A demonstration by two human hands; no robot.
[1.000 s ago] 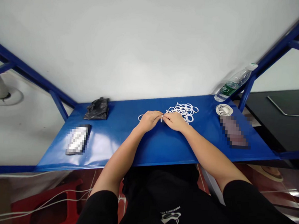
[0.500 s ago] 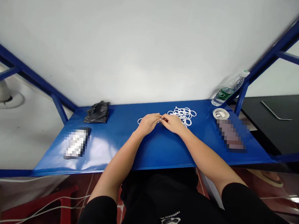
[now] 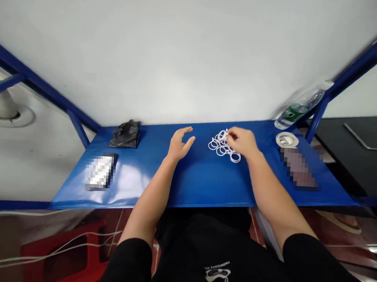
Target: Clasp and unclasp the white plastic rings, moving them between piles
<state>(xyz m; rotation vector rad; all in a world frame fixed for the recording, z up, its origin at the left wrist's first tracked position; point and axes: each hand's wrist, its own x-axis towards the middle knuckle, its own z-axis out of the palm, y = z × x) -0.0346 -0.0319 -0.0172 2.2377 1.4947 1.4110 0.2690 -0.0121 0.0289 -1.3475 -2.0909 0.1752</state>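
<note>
A pile of several white rings (image 3: 222, 145) lies on the blue table (image 3: 202, 180), right of the middle. My right hand (image 3: 242, 141) rests on the pile's right side with its fingers curled into the rings. My left hand (image 3: 179, 143) hovers just left of the pile, fingers apart and slightly curved, holding nothing.
A crumpled black bag (image 3: 126, 134) sits at the back left, a blurred flat object (image 3: 100, 171) near the left front. At the right are a white coil (image 3: 287, 140), another blurred object (image 3: 298, 167) and a plastic bottle (image 3: 301, 105). Blue frame bars flank the table.
My hands were pinched together on a ring at the table's middle. They have parted: the right moved onto the ring pile, the left opened and lifted.
</note>
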